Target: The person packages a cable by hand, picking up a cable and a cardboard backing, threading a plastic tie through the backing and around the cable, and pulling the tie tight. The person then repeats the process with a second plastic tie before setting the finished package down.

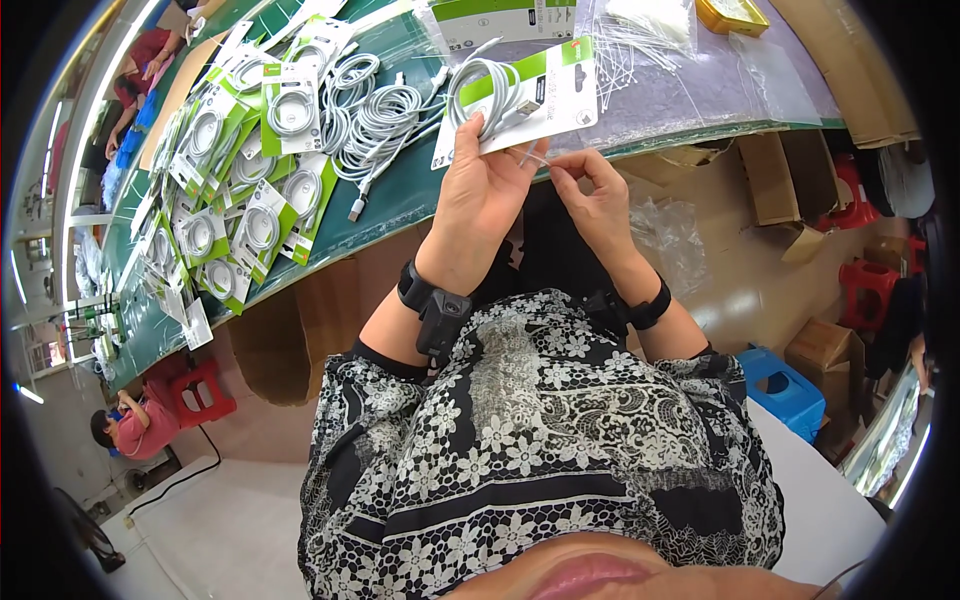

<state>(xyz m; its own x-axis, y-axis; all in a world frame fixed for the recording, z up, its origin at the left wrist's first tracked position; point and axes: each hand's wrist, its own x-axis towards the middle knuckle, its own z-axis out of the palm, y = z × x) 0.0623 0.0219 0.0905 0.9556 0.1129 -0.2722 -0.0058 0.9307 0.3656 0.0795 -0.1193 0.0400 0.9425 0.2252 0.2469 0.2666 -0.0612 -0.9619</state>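
Note:
My left hand [482,190] holds a white-and-green packaging card [568,98] above the table edge, its thumb pressed on the front. A coiled white cable [470,92] with a USB plug [530,106] lies against the card's face. At the card's lower edge my right hand [600,200] pinches a thin white plastic tie [533,155] between thumb and forefinger. The tie's other end runs toward my left fingers, and how it passes behind the card is hidden.
Left on the green table [345,225] lies a heap of carded cables [262,225], beside loose coiled cables [388,118]. Loose white ties [618,75] and a yellow box [735,15] lie right. Below stand a blue stool [785,390], red stools and cardboard boxes [780,180]. Other people sit farther off.

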